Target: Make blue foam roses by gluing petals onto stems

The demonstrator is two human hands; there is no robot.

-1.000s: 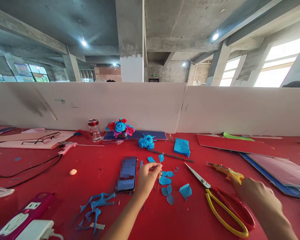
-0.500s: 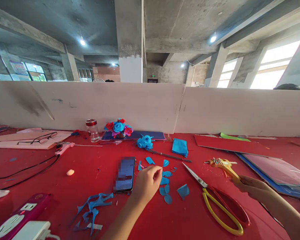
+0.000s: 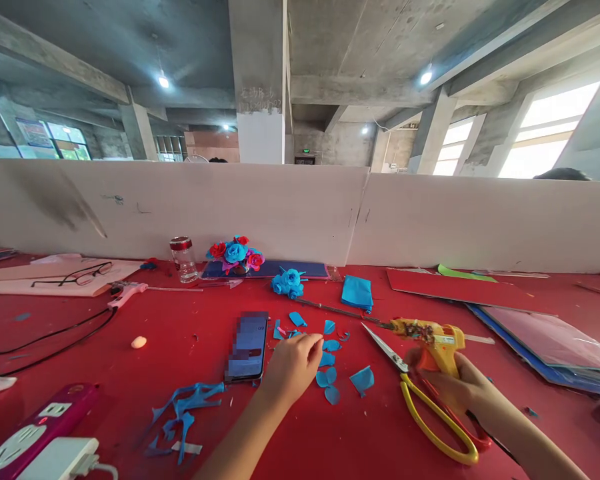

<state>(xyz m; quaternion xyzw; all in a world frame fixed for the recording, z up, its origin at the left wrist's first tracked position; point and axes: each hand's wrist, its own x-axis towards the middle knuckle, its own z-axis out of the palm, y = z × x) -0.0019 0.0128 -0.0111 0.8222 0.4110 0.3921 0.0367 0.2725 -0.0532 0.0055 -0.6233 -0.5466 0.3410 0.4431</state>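
Note:
My left hand (image 3: 294, 363) is closed in a pinch above the middle of the table; what sits between its fingertips I cannot make out. Several blue petals (image 3: 332, 345) lie in a column beside it, with a larger blue piece (image 3: 363, 380) to their right. My right hand (image 3: 457, 387) grips a yellow hot glue gun (image 3: 447, 341), its nozzle pointing left and a glue stick (image 3: 480, 339) poking from its back. Under that hand lie large scissors (image 3: 416, 400) with yellow and red handles, partly covered.
A phone (image 3: 247, 347) and blue scraps (image 3: 185, 407) lie left of my left hand. Behind stand blue flowers on a stem (image 3: 288, 283), folded blue paper (image 3: 357, 293), a flower arrangement (image 3: 236, 253) and a jar (image 3: 183, 260). A power strip (image 3: 40, 430) is near left.
My right hand has brought the glue gun left and turned it more level, over the scissors. My left hand keeps its pinch in nearly the same place.

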